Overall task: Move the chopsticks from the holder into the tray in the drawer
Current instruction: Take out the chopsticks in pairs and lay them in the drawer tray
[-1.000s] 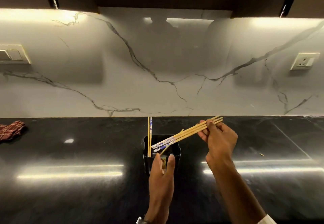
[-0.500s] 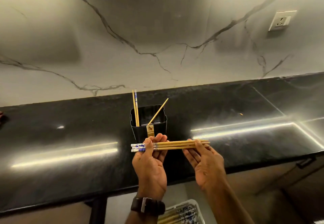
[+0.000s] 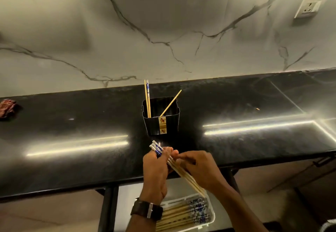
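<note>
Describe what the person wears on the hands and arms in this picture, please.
The left hand is bare, with a dark wristwatch on a wide dark strap and a pale metal part at its side. The right hand is also bare, with no ring or band visible, and the forearm behind it shows no sleeve. No gloves on either hand.

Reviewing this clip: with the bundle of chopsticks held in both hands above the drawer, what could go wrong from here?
1. The bundle of wooden, blue-patterned chopsticks is tilted steeply in the left hand and right hand; one could slip past the white plastic tray.
2. Three chopsticks remain in the black ribbed holder; the leaning one could tip out when grabbed.
</note>
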Available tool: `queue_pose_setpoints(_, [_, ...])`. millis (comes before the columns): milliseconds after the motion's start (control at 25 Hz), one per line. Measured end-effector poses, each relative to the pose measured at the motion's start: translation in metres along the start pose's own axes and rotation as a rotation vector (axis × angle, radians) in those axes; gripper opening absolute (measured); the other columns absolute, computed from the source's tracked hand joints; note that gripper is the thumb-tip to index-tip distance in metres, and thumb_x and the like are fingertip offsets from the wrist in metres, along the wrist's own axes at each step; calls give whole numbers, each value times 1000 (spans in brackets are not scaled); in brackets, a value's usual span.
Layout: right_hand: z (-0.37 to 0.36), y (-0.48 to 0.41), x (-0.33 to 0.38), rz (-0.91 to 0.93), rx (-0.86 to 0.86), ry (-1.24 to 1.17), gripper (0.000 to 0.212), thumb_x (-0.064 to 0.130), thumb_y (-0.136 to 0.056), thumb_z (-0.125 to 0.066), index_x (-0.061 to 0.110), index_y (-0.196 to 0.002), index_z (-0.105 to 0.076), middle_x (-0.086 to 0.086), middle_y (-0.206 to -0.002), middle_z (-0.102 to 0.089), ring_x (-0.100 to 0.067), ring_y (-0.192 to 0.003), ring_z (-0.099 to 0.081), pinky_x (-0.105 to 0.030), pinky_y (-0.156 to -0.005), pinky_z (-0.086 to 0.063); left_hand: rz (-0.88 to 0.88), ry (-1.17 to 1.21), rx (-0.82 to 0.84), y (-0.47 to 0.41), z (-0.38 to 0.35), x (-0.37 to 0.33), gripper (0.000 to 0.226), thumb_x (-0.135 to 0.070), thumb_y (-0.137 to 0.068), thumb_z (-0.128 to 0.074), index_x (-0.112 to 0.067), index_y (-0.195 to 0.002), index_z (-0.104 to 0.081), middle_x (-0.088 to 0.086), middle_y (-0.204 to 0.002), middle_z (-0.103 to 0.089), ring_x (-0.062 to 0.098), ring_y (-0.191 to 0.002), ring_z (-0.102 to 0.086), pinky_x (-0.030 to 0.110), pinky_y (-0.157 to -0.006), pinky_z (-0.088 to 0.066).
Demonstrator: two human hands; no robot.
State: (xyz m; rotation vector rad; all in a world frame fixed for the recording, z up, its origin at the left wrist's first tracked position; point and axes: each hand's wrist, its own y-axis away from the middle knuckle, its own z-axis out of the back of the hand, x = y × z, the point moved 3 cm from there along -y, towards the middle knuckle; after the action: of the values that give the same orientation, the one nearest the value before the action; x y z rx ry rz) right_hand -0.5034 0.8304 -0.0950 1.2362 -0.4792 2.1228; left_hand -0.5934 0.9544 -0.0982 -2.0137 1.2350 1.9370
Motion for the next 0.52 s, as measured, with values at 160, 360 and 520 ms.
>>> queue_pose_setpoints(160, [-14,-8,7,41,159,30,16,12,-97,-69,27,-98,-75,16,-85,-72,7,-84,-75,-12,-74,-60,-85,-380,26,6,1,-9,11,-21,-100,-63,-11,-101,-67,15,-98,-74,28,-90,-74,49,-77,-64])
queue_pose_setpoints(360, [-21,-12,7,-59,204,-284,19,7,-92,-73,25,-92,-75,6,-89,-81,-7,-86,-81,-17,-74,-62,-168,-564,89,11,0,-23,8,-29,-102,-59,-22,-102,-63,5,-99,-70,19,-90,-68,37,-76,-62])
queue_pose_setpoints(520, [-25,-5,-4,-204,152,-564,15,6,-93,-71,17,-100,-79,-6,-99,-83,-20,-92,-82,-22,-76,-63,-119,-529,210,10,-1,-17,17,-38,-102,-58,-24,-107,-66,3,-101,-73,19,-91,-72,37,-78,-63])
